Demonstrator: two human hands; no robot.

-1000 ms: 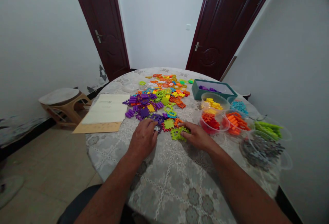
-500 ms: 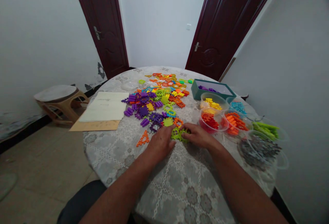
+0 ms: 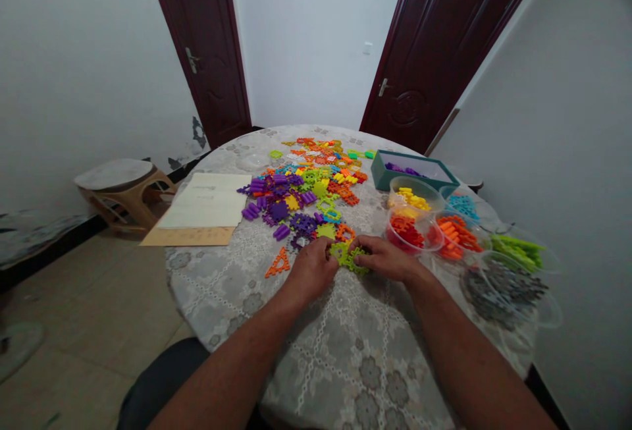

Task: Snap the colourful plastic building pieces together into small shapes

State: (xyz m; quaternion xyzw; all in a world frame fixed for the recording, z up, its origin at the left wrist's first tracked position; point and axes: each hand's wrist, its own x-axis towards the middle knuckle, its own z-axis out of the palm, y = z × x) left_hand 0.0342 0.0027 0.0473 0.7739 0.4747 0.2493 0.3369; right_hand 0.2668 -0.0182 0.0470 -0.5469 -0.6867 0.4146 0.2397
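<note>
My left hand (image 3: 314, 268) and my right hand (image 3: 386, 258) meet over a cluster of lime green toothed plastic pieces (image 3: 348, 255) on the round table (image 3: 345, 351). Both hands have their fingers curled and pinch the green pieces from either side. Just beyond them lies a big heap of coloured interlocking pieces (image 3: 306, 186) in purple, orange, yellow, green and blue. An orange triangle piece (image 3: 278, 263) lies alone to the left of my left hand.
Clear tubs hold sorted pieces at the right: red (image 3: 407, 232), yellow (image 3: 412, 197), orange (image 3: 457, 236), blue (image 3: 461, 205), green (image 3: 518, 249), grey (image 3: 503, 285). A teal box (image 3: 409, 170) stands behind them. Paper sheets (image 3: 205, 203) lie at the table's left. A stool (image 3: 123, 183) stands on the floor.
My left hand has slid right from the purple pieces to the green cluster, uncovering the orange triangle. My right hand has stayed on the green pieces.
</note>
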